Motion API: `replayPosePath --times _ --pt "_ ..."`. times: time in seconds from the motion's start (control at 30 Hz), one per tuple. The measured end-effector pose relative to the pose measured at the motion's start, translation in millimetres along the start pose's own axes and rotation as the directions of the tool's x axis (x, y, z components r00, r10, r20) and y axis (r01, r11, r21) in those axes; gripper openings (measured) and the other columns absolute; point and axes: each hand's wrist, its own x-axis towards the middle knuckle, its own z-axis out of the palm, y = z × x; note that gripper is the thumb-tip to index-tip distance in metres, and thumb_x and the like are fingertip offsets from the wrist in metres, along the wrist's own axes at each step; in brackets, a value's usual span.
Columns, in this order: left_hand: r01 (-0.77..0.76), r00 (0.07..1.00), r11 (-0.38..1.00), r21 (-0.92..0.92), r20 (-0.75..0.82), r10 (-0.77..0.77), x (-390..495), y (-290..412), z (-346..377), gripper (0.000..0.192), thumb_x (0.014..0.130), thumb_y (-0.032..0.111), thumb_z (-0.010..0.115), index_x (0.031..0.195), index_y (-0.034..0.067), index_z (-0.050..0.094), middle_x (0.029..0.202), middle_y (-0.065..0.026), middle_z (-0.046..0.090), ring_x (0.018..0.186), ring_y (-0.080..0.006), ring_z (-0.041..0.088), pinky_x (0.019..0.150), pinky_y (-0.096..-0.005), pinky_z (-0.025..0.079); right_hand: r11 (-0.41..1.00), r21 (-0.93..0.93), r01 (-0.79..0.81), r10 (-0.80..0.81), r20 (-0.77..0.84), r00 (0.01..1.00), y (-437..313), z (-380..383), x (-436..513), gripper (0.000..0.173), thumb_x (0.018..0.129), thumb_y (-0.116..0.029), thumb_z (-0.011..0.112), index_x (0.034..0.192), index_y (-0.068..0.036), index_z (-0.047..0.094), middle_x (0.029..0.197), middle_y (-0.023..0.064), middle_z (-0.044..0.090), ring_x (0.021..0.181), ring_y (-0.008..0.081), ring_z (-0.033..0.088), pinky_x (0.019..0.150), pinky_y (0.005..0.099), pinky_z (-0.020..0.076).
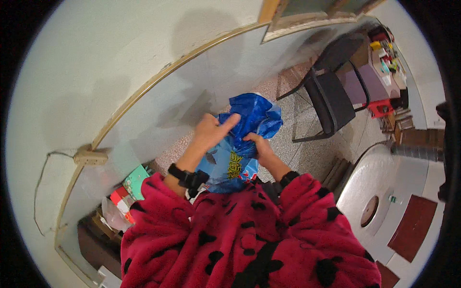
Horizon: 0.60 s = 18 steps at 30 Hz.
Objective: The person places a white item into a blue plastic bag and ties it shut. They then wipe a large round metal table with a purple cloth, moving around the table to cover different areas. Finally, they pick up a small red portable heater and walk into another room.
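Both my hands are on a blue plastic bag (230,158) in front of my body, in the middle of the head view. The bag bears printed writing, and its crumpled darker blue top spreads out above my fingers. My left hand (213,131) lies at the left side of the bag's top, thumb stretched across it and a little blurred; how firmly it holds is hard to tell. My right hand (263,147) grips the gathered neck from the right. The bag's contents are hidden. A black strap device (189,179) sits around my left wrist.
A black chair (327,97) stands at upper right by a cluttered desk (356,79). At right is a round metal-topped stove (354,190). Boxes and a pale plastic bag (113,214) lie at lower left. The wall (144,68) bears a socket block (90,157).
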Motion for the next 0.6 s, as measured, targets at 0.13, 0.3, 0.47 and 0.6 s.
replayPosePath --times 0.13,0.3,0.47,0.6 --pt "-0.051 0.938 0.995 -0.090 -0.346 0.017 -43 -71 -41 0.084 0.074 0.074 0.062 0.094 -0.008 0.065 0.083 -0.0209 0.068 0.079 -0.0307 0.066 0.075 -0.0378 0.051 0.926 -0.115 -0.360 0.370 0.084 0.925 -20 -8 5 0.043 0.070 -0.028 0.066 0.108 -0.010 0.060 0.104 0.0083 0.067 0.091 0.0243 0.064 0.084 0.0417 0.0514" --pt "0.467 0.884 0.731 -0.497 0.287 -0.369 -115 -110 15 0.061 0.084 0.059 0.063 0.075 -0.001 0.069 0.062 -0.0089 0.064 0.055 -0.0183 0.058 0.055 -0.0308 0.045 0.738 -0.325 -0.591 0.592 -0.107 0.798 -43 -3 6 0.044 0.071 -0.030 0.065 0.111 -0.012 0.058 0.107 0.0083 0.065 0.096 0.0258 0.062 0.085 0.0421 0.0499" --pt "-0.152 0.643 0.579 -0.801 -0.525 -0.558 -171 -119 -48 0.030 0.093 0.025 0.063 0.070 0.007 0.058 0.058 0.0039 0.049 0.050 -0.0060 0.043 0.046 -0.0208 0.034 0.674 -0.267 -0.689 0.672 -0.165 0.722 -47 -11 3 0.054 0.075 -0.041 0.063 0.120 -0.012 0.055 0.115 0.0101 0.062 0.098 0.0273 0.060 0.083 0.0442 0.0493" --pt "-0.380 0.160 0.888 -0.258 -0.964 -0.212 -187 -125 -90 0.015 0.095 0.007 0.060 0.081 0.006 0.056 0.068 0.0066 0.048 0.055 -0.0037 0.042 0.049 -0.0222 0.034 0.629 -0.302 -0.717 0.734 -0.076 0.675 -40 -18 14 0.055 0.075 -0.042 0.062 0.122 -0.013 0.055 0.114 0.0077 0.063 0.098 0.0275 0.061 0.082 0.0443 0.0498"
